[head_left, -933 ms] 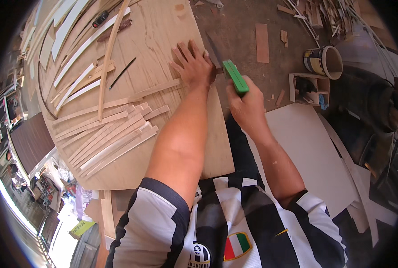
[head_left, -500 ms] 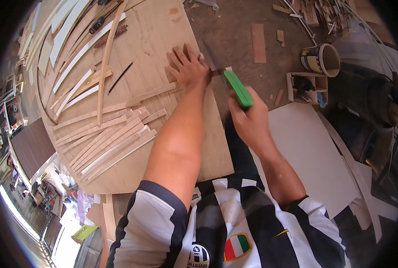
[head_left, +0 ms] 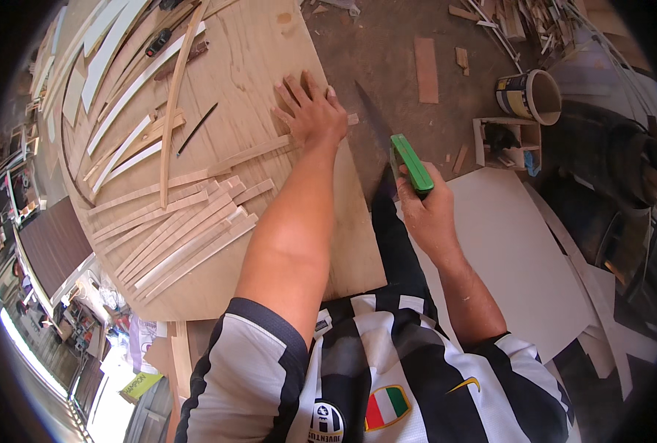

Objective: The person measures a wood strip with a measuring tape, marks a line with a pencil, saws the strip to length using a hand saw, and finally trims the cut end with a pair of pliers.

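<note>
Handsaw (head_left: 411, 164) with a green handle hangs just past the right edge of the plywood top (head_left: 343, 251) in the head view, its dark blade pointing far and a little left. The right hand (head_left: 430, 203) has its fingers wrapped around that handle. The blade appears just right of the end of a narrow wooden strip (head_left: 258, 153), with a small gap between them.

The left hand (head_left: 314, 114) lies palm down over this strip near the plywood's right edge, fingers spread and straight, not curled around anything; the strip's end juts out past the hand over the edge.

Nearer and to the left, a fanned pile of cut strips (head_left: 188, 240) rests on the plywood. Beyond the pile lies a thin dark stick (head_left: 197, 129), and white curved strips (head_left: 140, 92) lie at the far left. On the right, a pale sheet (head_left: 513, 251) spreads beside the person's leg, with a bucket (head_left: 511, 96) and a wooden box (head_left: 479, 140) farther off.
</note>
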The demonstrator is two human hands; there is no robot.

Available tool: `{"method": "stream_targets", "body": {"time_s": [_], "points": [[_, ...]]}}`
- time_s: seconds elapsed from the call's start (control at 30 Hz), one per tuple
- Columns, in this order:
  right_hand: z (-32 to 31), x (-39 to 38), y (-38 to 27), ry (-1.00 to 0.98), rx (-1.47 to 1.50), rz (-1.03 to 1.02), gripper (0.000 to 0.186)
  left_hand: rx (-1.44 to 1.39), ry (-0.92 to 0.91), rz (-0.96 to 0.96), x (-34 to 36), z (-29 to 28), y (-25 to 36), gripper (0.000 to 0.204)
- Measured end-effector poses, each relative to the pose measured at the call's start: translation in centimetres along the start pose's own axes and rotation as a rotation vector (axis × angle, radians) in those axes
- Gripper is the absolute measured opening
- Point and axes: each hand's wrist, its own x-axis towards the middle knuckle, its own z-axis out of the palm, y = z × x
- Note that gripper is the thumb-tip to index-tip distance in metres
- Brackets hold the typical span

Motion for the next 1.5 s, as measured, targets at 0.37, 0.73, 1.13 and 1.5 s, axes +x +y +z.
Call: {"method": "stream_targets", "body": {"time_s": [0.37, 0.73, 1.13, 1.5], "points": [[-0.7, 0.6, 0.0, 0.023, 0.042, -0.210, 0.023, -0.102, 0.137, 0.039, 0.1, 0.4, -0.9, 0.061], [-7.6, 6.7, -4.0, -0.227, 0.017, -0.473, 0.029, -0.121, 0.303, 0.504, -4.0, -1.0, -3.2, 0.038], [-14.5, 12.3, -8.0, -0.348, -0.256, -0.749, 0.026, -0.258, 0.422, 0.212, -3.2, -8.0, 1.8, 0.024], [-9.9, 16.5, -10.8, -0.662, -0.671, -1.350, 0.039, -0.464, 0.136, -0.939, -7.2, -13.2, -2.1, 0.077]]}}
